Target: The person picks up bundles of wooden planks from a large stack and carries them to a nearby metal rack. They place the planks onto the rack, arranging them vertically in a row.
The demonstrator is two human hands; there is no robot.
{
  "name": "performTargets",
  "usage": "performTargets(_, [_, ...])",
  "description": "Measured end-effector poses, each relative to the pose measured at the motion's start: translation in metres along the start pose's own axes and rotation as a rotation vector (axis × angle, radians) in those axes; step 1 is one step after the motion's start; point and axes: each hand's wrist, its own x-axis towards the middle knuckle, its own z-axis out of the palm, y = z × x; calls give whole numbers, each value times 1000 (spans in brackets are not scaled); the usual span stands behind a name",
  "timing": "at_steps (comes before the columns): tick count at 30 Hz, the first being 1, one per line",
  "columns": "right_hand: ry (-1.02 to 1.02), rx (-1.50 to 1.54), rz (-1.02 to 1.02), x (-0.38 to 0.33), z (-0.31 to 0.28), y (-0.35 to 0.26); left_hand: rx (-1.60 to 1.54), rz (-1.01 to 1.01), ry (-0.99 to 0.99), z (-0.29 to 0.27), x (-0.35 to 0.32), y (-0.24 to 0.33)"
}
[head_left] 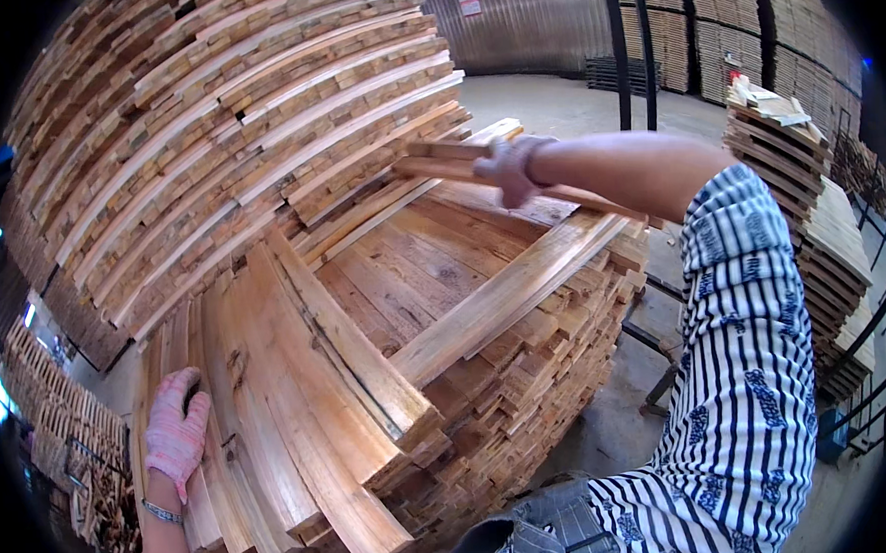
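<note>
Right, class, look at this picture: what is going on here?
A person in gloves stands at a stack of rough wooden planks in a timber store. The right hand grips a plank at the far side of the stack. The left hand rests flat on the near planks. More plank stacks stand around.

Head view: one fisheye, looking down and forward over the plank stack [395,309].

I have only this single view, worn on the head, close above the stack's top, tilted down with the far shed wall [520,22] bending along the upper rim. My left hand [176,431] enters low at the left, my right hand [512,168] reaches across from the right; no second view overlaps it.
</note>
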Motion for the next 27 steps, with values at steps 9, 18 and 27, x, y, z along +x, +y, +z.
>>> performTargets(9, [147, 251, -125, 13, -17, 9, 83, 19, -28, 2, 6, 3])
performTargets(18, [187, 466, -67, -17, -35, -43, 106, -17, -51, -8, 2, 11])
performTargets(27, [688, 900, -226, 68, 2, -197, 135, -96, -124, -7, 6, 10])
